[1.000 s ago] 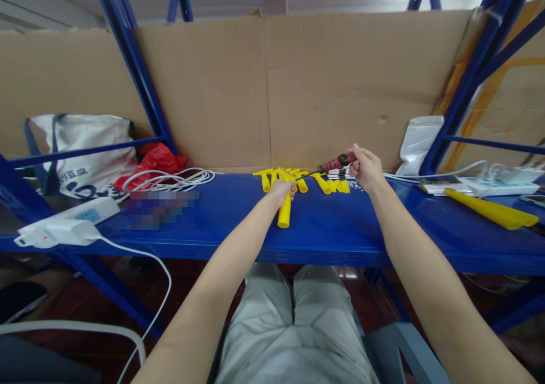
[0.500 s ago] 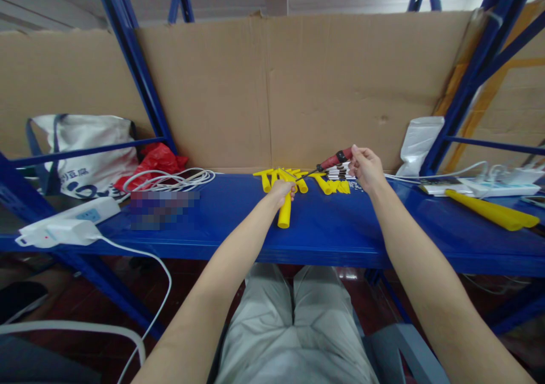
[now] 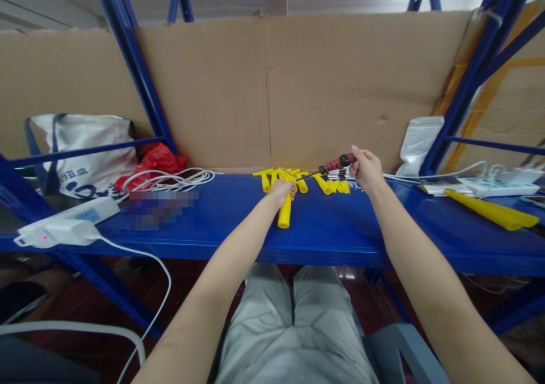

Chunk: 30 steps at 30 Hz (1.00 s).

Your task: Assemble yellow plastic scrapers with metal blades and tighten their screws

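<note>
My left hand [image 3: 283, 191] is closed round a yellow plastic handle piece [image 3: 284, 214] that rests on the blue shelf [image 3: 323, 230]. My right hand [image 3: 367, 170] grips a screwdriver with a red and black handle [image 3: 336, 163]; its thin shaft slants down to the left, and the tip meets the top of the yellow piece by my left hand. More yellow T-shaped pieces [image 3: 330, 184] lie in a row just behind, against the cardboard.
A cardboard sheet [image 3: 298, 88] backs the shelf. At the left lie a white power strip [image 3: 63, 225], coiled white cable [image 3: 170, 179], a red bag [image 3: 155, 159] and a white tote bag [image 3: 85, 151]. At the right are a long yellow part [image 3: 494, 211], a power strip [image 3: 489, 186] and a white pouch [image 3: 419, 137].
The screwdriver handle tipped up slightly and came back down while my right hand shifted on it. My left hand and the yellow piece stayed where they were.
</note>
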Tool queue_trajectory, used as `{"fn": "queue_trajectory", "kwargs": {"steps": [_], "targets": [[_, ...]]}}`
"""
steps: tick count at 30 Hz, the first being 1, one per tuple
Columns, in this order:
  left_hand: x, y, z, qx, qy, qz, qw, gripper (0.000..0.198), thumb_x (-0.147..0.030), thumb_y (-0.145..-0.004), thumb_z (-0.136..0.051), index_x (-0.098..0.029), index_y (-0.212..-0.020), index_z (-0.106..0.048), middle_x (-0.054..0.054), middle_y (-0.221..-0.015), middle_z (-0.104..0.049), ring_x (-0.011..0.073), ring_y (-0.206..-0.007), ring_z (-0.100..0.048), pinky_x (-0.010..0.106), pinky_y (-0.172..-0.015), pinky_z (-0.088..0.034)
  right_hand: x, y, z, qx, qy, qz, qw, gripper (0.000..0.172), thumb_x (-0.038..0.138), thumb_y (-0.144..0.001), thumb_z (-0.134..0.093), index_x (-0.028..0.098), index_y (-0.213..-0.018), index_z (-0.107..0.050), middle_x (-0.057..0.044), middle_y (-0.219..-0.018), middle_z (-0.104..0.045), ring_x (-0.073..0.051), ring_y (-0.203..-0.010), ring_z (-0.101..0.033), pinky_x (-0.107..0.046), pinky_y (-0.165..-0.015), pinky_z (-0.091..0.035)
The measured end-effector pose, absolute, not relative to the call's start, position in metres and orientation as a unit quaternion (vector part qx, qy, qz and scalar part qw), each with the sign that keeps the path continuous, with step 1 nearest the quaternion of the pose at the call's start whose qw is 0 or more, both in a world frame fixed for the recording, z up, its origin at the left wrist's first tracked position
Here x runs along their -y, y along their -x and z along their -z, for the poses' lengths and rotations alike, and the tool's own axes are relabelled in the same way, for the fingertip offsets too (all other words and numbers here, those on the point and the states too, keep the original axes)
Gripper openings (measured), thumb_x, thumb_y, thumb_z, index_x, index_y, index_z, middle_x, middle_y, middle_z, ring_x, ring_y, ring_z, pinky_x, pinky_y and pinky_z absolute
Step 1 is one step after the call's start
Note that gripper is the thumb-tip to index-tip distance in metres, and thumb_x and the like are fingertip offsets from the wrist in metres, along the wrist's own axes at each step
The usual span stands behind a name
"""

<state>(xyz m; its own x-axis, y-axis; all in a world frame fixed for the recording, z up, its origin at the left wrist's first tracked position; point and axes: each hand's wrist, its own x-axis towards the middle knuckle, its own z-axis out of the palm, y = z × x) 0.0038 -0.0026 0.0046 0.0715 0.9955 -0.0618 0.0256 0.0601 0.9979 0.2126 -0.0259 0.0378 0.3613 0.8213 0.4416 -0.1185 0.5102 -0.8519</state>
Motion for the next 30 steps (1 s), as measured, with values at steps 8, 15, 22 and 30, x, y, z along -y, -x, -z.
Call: {"fn": "queue_trajectory", "kwargs": {"steps": [8, 15, 22, 30], "targets": [[0.0072, -0.0040, -0.0070, -0.498, -0.508, -0.461, 0.531, 0.024, -0.001, -0.081, -0.047, -0.018, -0.066, -0.041, -0.008, -0.040, -0.040, 0.0043, -0.032, -0.034, 0.018, -0.039, -0.026, 0.0249, -0.2122, -0.0379, 0.460, 0.388, -0.308, 0.737, 0.039, 0.049, -0.069, -0.072, 0.021, -0.064, -0.046, 0.012, -0.036, -0.029, -0.004, -0.029, -0.029, -0.018, -0.030, -0.025], [0.0078, -0.0039, -0.0074, -0.496, -0.504, -0.463, 0.534, 0.023, -0.001, -0.080, -0.050, -0.018, -0.065, -0.042, -0.008, -0.040, -0.040, 0.0043, -0.033, -0.035, 0.018, -0.039, -0.026, 0.0244, -0.2139, -0.0370, 0.467, 0.406, -0.296, 0.727, 0.040, 0.052, -0.070, -0.069, 0.021, -0.064, -0.045, 0.012, -0.037, -0.026, -0.004, -0.030, -0.027, -0.017, -0.030, -0.027], [0.0069, -0.0034, -0.0076, -0.503, -0.514, -0.449, 0.530, 0.021, -0.002, -0.081, -0.046, -0.018, -0.068, -0.043, -0.008, -0.040, -0.040, 0.0053, -0.033, -0.035, 0.019, -0.040, -0.027, 0.0232, -0.2147, -0.0368, 0.455, 0.417, -0.293, 0.730, 0.042, 0.052, -0.069, -0.070, 0.022, -0.062, -0.042, 0.011, -0.036, -0.027, -0.004, -0.030, -0.028, -0.018, -0.029, -0.025], [0.0085, -0.0037, -0.0081, -0.495, -0.513, -0.451, 0.537, 0.021, -0.003, -0.082, -0.048, -0.018, -0.067, -0.043, -0.008, -0.040, -0.040, 0.0044, -0.033, -0.035, 0.018, -0.039, -0.026, 0.0222, -0.2126, -0.0365, 0.434, 0.420, -0.269, 0.751, 0.036, 0.040, -0.069, -0.071, 0.022, -0.060, -0.041, 0.010, -0.038, -0.033, -0.004, -0.030, -0.028, -0.019, -0.030, -0.026]]}}
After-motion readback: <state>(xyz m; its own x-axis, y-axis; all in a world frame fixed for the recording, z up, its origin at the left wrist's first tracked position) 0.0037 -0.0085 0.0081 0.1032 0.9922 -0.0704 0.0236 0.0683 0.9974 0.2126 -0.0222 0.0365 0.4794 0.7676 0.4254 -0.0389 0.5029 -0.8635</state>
